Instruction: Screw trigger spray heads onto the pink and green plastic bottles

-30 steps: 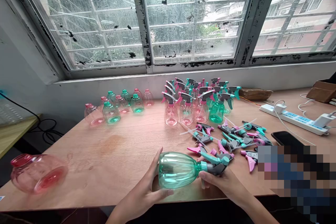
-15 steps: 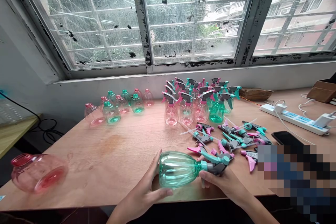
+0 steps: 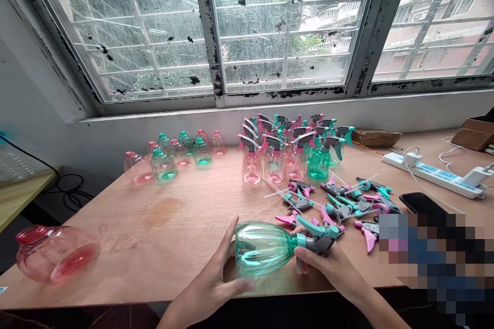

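The green spray bottle [image 3: 262, 249], translucent ribbed plastic with a rounded belly, lies sideways in both hands above the near edge of the wood-grained counter [image 3: 173, 257]; the left hand [image 3: 212, 280] cups its base, fingers spread wide around it; the right hand [image 3: 332, 267] has its fingers closed about the collar of the grey-and-teal trigger head [image 3: 320, 236]; loose trigger heads [image 3: 343, 203] with thin straws lie tangled just beyond, crowding that side; behind them stand assembled spray bottles [image 3: 275, 167]; farther left, headless bottles [image 3: 164, 167] cluster; a glossy pink bottle [image 3: 64, 254] sits near the left corner; a black phone [image 3: 422, 202] and white power strip [image 3: 436, 175] occupy the right.
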Tool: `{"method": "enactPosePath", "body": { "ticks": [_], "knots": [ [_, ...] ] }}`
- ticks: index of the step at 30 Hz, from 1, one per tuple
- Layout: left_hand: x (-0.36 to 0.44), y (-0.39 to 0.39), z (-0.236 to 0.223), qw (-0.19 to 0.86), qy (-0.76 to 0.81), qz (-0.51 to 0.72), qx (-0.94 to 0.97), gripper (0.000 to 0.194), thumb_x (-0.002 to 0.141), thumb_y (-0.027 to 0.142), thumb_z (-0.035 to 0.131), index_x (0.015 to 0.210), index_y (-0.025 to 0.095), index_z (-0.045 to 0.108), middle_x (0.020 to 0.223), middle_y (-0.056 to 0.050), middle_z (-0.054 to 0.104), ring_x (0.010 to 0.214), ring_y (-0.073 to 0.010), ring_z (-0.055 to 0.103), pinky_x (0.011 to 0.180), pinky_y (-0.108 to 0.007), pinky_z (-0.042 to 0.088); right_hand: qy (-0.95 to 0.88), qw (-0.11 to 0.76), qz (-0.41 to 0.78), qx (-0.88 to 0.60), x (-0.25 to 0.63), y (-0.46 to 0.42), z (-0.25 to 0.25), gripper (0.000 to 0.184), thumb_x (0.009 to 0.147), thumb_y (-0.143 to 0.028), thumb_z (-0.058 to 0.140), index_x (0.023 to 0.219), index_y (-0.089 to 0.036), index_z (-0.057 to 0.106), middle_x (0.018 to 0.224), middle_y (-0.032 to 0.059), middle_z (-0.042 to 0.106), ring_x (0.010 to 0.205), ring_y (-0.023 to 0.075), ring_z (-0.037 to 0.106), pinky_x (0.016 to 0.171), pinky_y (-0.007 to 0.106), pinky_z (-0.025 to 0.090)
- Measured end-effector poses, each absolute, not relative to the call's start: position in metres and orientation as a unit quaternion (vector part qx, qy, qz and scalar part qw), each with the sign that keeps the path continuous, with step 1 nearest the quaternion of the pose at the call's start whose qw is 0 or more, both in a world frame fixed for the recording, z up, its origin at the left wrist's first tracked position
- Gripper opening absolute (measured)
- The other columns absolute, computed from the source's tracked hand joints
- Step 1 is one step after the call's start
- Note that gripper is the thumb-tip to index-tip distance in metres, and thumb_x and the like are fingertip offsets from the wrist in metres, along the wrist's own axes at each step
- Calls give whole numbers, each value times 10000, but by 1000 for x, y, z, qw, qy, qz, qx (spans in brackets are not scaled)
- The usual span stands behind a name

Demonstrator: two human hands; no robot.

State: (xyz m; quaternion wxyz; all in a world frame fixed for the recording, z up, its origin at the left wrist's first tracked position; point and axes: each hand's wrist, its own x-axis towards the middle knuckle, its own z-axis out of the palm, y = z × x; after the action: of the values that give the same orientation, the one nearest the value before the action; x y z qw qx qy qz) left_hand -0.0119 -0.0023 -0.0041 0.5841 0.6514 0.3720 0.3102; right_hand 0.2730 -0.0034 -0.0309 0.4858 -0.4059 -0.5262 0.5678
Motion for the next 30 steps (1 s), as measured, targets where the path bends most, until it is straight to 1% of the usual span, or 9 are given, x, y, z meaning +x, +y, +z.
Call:
{"method": "enactPosePath", "body": {
  "ticks": [4, 7, 12, 16, 21, 23, 25, 28, 30],
  "knots": [
    [-13, -3, -5, 591, 374, 310, 644, 1007, 911, 336, 715, 1603, 364, -16, 1708, -31, 150, 1557, -290, 176, 1278, -494, 139, -518, 494, 572, -400, 272, -3, -29, 453, 807, -574, 775, 1027, -197, 654, 581, -22, 675, 552, 157, 590, 590, 302, 501],
    [-13, -3, -5, 570, 387, 309, 655, 979, 903, 348, 729, 1608, 361, 50, 1716, -21, 103, 1564, -309, 135, 1284, -502, 103, -518, 493, 572, -401, 271, -3, -28, 451, 802, -578, 775, 1011, -195, 660, 583, -18, 676, 551, 162, 590, 586, 304, 496],
    [-14, -1, -8, 555, 374, 307, 677, 970, 930, 329, 696, 1597, 403, -5, 1708, -21, 155, 1533, -303, 248, 1272, -484, 187, -520, 495, 575, -393, 273, -3, -30, 442, 826, -559, 761, 1068, -209, 640, 589, -31, 668, 553, 164, 591, 599, 304, 479],
    [-15, 0, -9, 535, 380, 311, 688, 907, 963, 321, 649, 1600, 397, 9, 1705, -26, 161, 1538, -297, 234, 1279, -482, 127, -528, 476, 591, -381, 276, -7, -35, 430, 807, -544, 787, 1046, -215, 645, 639, -5, 705, 602, 194, 641, 635, 338, 522],
    [-14, -2, -7, 558, 386, 301, 670, 1154, 827, 340, 810, 1601, 360, -46, 1713, -45, 110, 1561, -322, 134, 1280, -515, 58, -532, 480, 590, -371, 278, -8, -41, 434, 818, -538, 780, 1072, -210, 652, 650, -3, 700, 611, 198, 645, 644, 347, 527],
    [-14, -3, -6, 571, 382, 304, 659, 1139, 831, 375, 800, 1606, 335, -34, 1717, -51, 76, 1570, -317, 81, 1281, -511, 55, -546, 474, 582, -372, 278, -6, -42, 384, 834, -533, 765, 1006, -200, 682, 642, 0, 690, 619, 195, 639, 651, 342, 512],
    [-13, -4, -4, 575, 383, 300, 657, 1062, 868, 393, 758, 1612, 318, 5, 1717, -58, 70, 1573, -308, 66, 1283, -499, 62, -553, 467, 578, -376, 278, -5, -42, 359, 837, -535, 761, 932, -194, 700, 636, 3, 681, 625, 193, 635, 659, 338, 500],
    [-12, -4, -2, 568, 389, 291, 664, 1019, 884, 364, 746, 1609, 347, 30, 1714, -48, 97, 1564, -305, 127, 1282, -481, 93, -541, 475, 576, -387, 277, -5, -39, 382, 818, -545, 774, 970, -205, 687, 625, -13, 671, 611, 192, 629, 650, 336, 500],
    [-12, -3, -1, 566, 386, 295, 666, 1030, 893, 341, 741, 1600, 390, -7, 1708, -36, 125, 1547, -303, 201, 1274, -475, 149, -535, 481, 572, -395, 276, -5, -35, 413, 816, -556, 771, 1025, -214, 669, 609, -23, 665, 600, 195, 627, 653, 345, 505]
  ]
}}
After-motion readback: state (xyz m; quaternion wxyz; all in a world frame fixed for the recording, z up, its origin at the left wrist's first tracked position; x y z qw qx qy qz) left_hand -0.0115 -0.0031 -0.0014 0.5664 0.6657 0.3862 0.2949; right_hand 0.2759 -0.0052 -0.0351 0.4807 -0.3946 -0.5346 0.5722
